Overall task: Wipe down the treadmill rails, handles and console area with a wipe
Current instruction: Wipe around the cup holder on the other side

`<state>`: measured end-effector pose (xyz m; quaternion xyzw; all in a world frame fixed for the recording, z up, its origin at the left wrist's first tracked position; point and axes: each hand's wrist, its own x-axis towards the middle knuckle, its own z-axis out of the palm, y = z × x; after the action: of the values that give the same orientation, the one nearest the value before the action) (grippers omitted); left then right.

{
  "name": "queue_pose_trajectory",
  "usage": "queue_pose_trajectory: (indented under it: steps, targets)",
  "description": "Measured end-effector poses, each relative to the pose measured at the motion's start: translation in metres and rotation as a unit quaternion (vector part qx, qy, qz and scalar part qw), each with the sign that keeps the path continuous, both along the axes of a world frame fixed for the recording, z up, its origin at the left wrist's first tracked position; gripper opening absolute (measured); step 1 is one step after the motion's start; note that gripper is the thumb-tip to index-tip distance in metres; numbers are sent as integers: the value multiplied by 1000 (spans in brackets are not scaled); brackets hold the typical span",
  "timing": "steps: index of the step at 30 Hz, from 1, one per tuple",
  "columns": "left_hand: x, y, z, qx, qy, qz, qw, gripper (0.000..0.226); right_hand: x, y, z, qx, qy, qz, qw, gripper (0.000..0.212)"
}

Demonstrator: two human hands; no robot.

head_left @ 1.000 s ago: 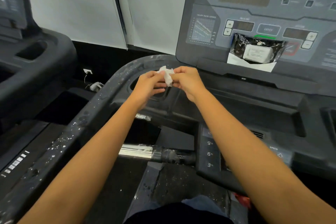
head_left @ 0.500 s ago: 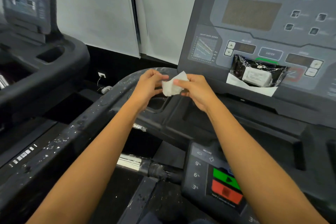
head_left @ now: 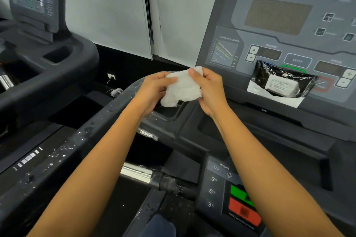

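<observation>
A white wipe (head_left: 183, 87) is spread between both hands above the left front corner of the treadmill. My left hand (head_left: 154, 90) pinches its left edge and my right hand (head_left: 210, 90) pinches its right edge with the thumb on top. Under them curves the dark left rail (head_left: 63, 152), speckled with droplets. The grey console (head_left: 279, 25) rises at the right. A black pack of wipes (head_left: 283, 82) leans on the console ledge. A chrome and black handle (head_left: 150, 176) runs below my left forearm.
A lower control pad (head_left: 223, 184) with incline buttons and green and red keys sits under my right forearm. A second treadmill (head_left: 38, 48) stands at the left. White blinds (head_left: 115, 11) hang behind. A cable and wall socket (head_left: 111, 77) lie between the machines.
The wipe has gone from a small bunched wad to an opened sheet stretched between both hands. The view has tilted upward, showing more of the console.
</observation>
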<state>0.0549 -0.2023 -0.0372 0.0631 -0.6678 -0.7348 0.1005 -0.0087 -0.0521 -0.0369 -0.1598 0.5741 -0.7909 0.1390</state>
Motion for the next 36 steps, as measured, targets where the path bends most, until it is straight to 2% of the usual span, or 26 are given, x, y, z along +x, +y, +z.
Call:
queue_pose_trajectory:
  steps: [2, 4, 5, 8, 11, 14, 19, 23, 24, 27, 28, 30, 33, 36]
  targets:
    - [-1, -11, 4, 57, 10, -16, 998, 19, -2, -3, -1, 4, 5, 15, 1000, 11]
    - [-4, -23, 3, 66, -2, -27, 997, 21, -6, -3, -2, 45, 6, 22, 999, 15]
    - [-5, -29, 0, 35, -17, -22, 999, 20, -7, -3, -4, 74, 1, 15, 997, 16]
    - [-16, -47, -16, -164, -36, 17, 986, 14, -10, -7, -19, 190, 18, -50, 980, 17]
    - [-39, -54, -28, -287, -30, 26, 957, 15, -13, -19, -42, 363, 97, -170, 911, 32]
    - [-69, -52, -32, -351, -16, -13, 936, 13, -8, -34, -48, 452, 161, -233, 846, 24]
    - [-116, -49, -30, -427, 28, -76, 900, 12, -15, -46, -50, 500, 242, -192, 809, 14]
    - [-157, -65, -30, -477, 2, -93, 874, 14, -26, -39, -61, 546, 215, -152, 795, 16]
    - [-168, -70, -31, -513, -14, -89, 854, 16, -28, -38, -64, 549, 205, -151, 796, 16]
    - [-191, -71, -45, -662, -67, -19, 746, 41, -31, -38, -72, 557, 192, -154, 794, 18]
    - [-191, -65, -53, -674, -81, 24, 734, 51, -31, -39, -74, 561, 190, -156, 790, 19]
    - [-179, -47, -73, -671, -98, 56, 733, 58, -31, -40, -78, 572, 183, -166, 782, 21]
    - [-159, -28, -102, -688, -119, 9, 716, 62, -30, -42, -81, 586, 179, -169, 772, 25]
    - [-173, -21, -102, -695, -120, -41, 708, 64, -30, -42, -82, 585, 174, -166, 774, 29]
